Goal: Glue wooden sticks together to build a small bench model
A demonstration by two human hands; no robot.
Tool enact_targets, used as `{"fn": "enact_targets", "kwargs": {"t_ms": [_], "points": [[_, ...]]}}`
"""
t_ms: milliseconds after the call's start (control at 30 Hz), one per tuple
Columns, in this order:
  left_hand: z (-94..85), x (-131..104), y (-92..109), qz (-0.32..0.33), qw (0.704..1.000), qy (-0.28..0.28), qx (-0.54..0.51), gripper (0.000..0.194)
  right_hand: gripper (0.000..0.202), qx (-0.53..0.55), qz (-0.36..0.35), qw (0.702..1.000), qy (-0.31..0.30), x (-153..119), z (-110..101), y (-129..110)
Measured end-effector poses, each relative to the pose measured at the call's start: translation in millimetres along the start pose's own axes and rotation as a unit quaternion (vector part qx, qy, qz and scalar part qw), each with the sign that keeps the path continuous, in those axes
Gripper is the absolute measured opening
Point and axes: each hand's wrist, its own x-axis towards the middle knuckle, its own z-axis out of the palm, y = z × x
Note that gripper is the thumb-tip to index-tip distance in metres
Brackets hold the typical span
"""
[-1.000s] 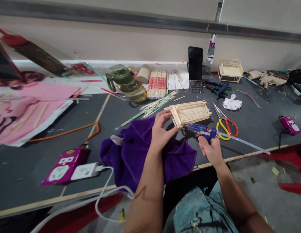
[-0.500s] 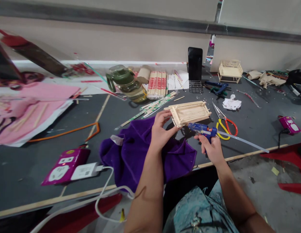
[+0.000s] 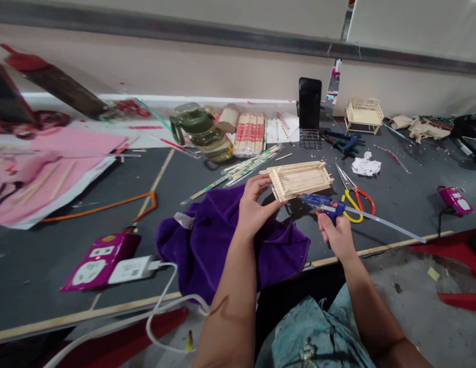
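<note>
The desk (image 3: 26, 268) is backed by off-white wall panels (image 3: 164, 69), crossed by a long dark grey rail (image 3: 164, 36). The panels are parted towards the right by a narrow upright gap (image 3: 345, 28). The dark grey desktop is edged in front with a pale wooden strip (image 3: 406, 246). Below, a grey floor (image 3: 394, 312) is partly covered by red furniture (image 3: 462, 301). Soft shadows are cast by muted light.

The right hand (image 3: 336, 236) partly hides the glue gun (image 3: 322, 202). The bottle (image 3: 65, 88) is blurred; the bottom edge cuts the cable (image 3: 107, 323).
</note>
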Motion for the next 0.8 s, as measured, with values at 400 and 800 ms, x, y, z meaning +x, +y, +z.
{"fn": "enact_targets", "kwargs": {"t_ms": [400,800], "points": [[-0.6,1,0,-0.014,1.000,0.002,0.002,0.058,0.052,-0.022,-0.011,0.999,0.020,7,-13,1],[-1.5,2,-3,-0.005,1.000,0.003,0.006,0.060,0.052,-0.004,-0.004,0.999,0.051,17,-27,10]]}}
